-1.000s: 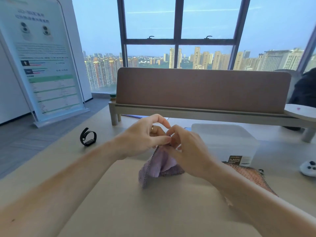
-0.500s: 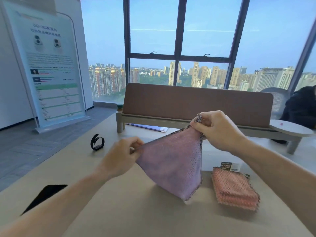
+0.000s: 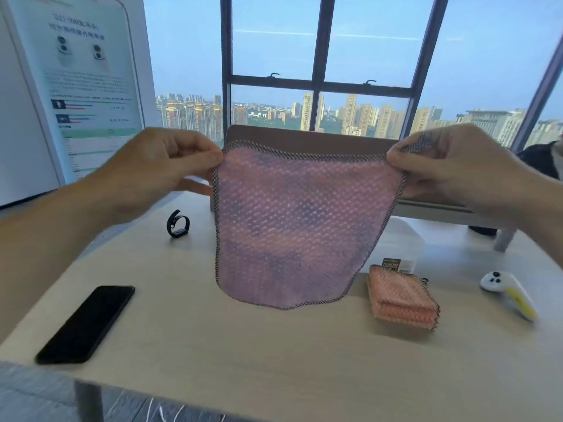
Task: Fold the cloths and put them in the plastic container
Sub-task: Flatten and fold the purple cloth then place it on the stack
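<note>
Table: lay below both hands.
Pink cloth: hung flat between the hands, clear of the table, with its top edge running level from one hand to the other.
Left hand, right hand: raised level, each pinching one top corner.
Container: below the right hand, mostly hidden behind the cloth.
Folded cloth: just beside the container, nearer the right hand.

A small dark label on the plastic container, down below the fingers of the right hand, reads "PLASTIC" in pale capitals. The smaller line beneath it is too blurred to read. The poster, up and left of the fingers of the left hand, carries print, none of it legible.
</note>
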The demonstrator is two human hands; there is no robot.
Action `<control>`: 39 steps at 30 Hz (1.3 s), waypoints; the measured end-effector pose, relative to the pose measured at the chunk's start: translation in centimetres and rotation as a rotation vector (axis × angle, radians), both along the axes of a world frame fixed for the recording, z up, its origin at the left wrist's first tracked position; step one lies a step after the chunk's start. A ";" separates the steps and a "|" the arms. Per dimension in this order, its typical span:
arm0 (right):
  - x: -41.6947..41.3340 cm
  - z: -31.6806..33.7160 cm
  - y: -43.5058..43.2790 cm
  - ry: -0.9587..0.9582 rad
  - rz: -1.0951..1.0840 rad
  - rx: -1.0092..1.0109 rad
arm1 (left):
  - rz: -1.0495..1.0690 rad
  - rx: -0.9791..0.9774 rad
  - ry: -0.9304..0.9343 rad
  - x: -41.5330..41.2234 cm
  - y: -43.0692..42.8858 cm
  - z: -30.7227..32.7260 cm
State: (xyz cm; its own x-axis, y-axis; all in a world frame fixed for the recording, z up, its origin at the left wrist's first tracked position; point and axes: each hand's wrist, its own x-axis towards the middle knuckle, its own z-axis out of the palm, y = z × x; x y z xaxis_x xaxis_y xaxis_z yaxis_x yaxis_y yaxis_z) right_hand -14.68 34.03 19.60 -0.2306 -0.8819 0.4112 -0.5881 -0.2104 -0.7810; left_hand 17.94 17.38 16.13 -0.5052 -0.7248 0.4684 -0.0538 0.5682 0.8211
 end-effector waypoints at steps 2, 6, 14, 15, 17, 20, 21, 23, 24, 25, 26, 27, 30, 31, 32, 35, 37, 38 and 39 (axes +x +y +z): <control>-0.1 0.0 -0.9 0.044 -0.018 -0.003 | 0.010 0.017 -0.011 -0.3 -0.5 0.0; -1.3 -4.0 -4.6 0.250 -0.071 0.076 | 0.100 0.079 -0.134 -1.8 -3.2 -3.8; -3.3 -19.1 -13.0 0.577 -0.162 0.157 | 0.222 0.231 -0.425 -4.9 -9.2 -18.1; -3.3 -20.3 -13.9 0.630 -0.179 0.163 | 0.252 0.228 -0.456 -5.4 -9.9 -19.3; -3.0 -21.9 -15.2 0.696 -0.213 0.205 | 0.344 0.142 -0.535 -6.2 -10.7 -21.0; -1.8 -23.7 -15.3 0.857 -0.248 0.180 | 0.399 -0.132 -0.595 -7.0 -10.5 -22.4; -0.9 -24.3 -15.0 0.869 -0.231 0.149 | 0.335 -0.220 -0.616 -7.5 -10.0 -22.6; 1.6 -26.0 -14.2 0.794 -0.127 0.232 | 0.159 -0.313 -0.755 -8.8 -8.7 -23.5; 2.9 -27.1 -13.9 0.739 -0.072 0.341 | 0.097 -0.321 -0.853 -9.6 -8.2 -24.1; 3.7 -28.2 -13.8 0.707 -0.040 0.444 | 0.065 -0.307 -0.939 -10.4 -7.8 -24.8; 4.0 -29.1 -14.0 0.708 -0.029 0.513 | 0.062 -0.287 -0.997 -10.9 -7.8 -25.5; 3.8 -29.6 -14.4 0.725 -0.026 0.544 | 0.071 -0.272 -1.029 -11.1 -8.0 -26.0; 1.9 -29.9 -15.7 0.806 0.018 0.547 | 0.095 -0.275 -1.078 -11.0 -9.1 -26.6; 1.5 -29.9 -15.9 0.815 0.034 0.547 | 0.096 -0.268 -1.093 -11.0 -9.3 -26.6; 1.2 -29.9 -15.9 0.803 0.048 0.535 | 0.087 -0.249 -1.093 -11.1 -9.6 -26.4; 1.4 -28.7 -14.0 0.629 0.045 0.383 | 0.051 -0.295 -0.923 -10.2 -8.6 -24.5; 1.2 -27.1 -10.6 0.568 0.047 0.225 | 0.014 -0.434 -0.718 -7.8 -6.1 -22.5; 0.9 -26.5 -8.6 0.587 0.082 0.161 | -0.053 -0.455 -0.650 -6.1 -4.6 -21.6; 0.5 -26.1 -6.6 0.627 0.137 0.116 | -0.134 -0.453 -0.632 -4.4 -3.1 -21.3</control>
State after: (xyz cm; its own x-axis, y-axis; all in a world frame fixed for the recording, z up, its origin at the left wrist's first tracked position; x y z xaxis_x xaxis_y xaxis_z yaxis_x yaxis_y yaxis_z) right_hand -14.22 27.39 -6.53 0.1395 -0.9330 0.3318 -0.9133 -0.2507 -0.3209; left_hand 13.51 14.27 -5.16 -0.8435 -0.4461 0.2990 -0.3406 0.8748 0.3445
